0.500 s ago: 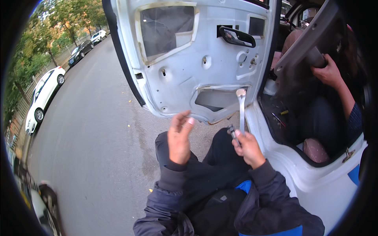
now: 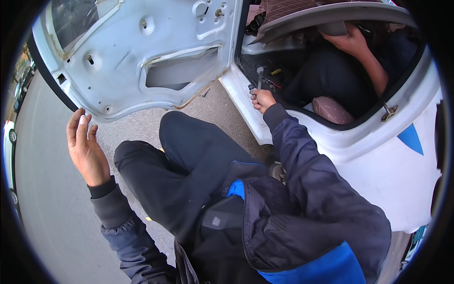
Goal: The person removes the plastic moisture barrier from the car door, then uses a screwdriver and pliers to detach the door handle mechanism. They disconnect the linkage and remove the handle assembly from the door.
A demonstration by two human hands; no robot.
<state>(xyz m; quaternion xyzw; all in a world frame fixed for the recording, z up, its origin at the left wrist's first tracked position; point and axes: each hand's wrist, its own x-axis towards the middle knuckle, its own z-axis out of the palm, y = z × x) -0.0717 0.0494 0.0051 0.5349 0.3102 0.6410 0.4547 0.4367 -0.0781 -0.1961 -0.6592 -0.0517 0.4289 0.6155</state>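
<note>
Fingers (image 2: 257,101) of the right hand (image 2: 266,100) are closed around a silver, long-shanked tool (image 2: 259,79), whose rounded head is pointed up and away from the grip. A short, dark metal piece (image 2: 251,88) is seen beside it at the same hand (whether the two are joined cannot be told). The tool is held at the white sill (image 2: 245,105), its head seen against the vehicle's dark floor (image 2: 249,61). Just beside that head, a yellow-handled item (image 2: 276,72) and a thin red item (image 2: 274,84) are laid.

Much of the doorway is filled by a co-worker's dark-clad leg (image 2: 333,71), and its upper part is crossed by a curved grey panel (image 2: 302,22); beneath the panel, a flat grey piece (image 2: 335,29) is grasped by the co-worker's hand (image 2: 353,42). A quilted pinkish object (image 2: 332,110) is seen at the lower edge. The white door (image 2: 125,52) is swung open, its inner metal bared, and near its lower corner the left hand (image 2: 89,154) is raised, fingers loosely parted and curved.
</note>
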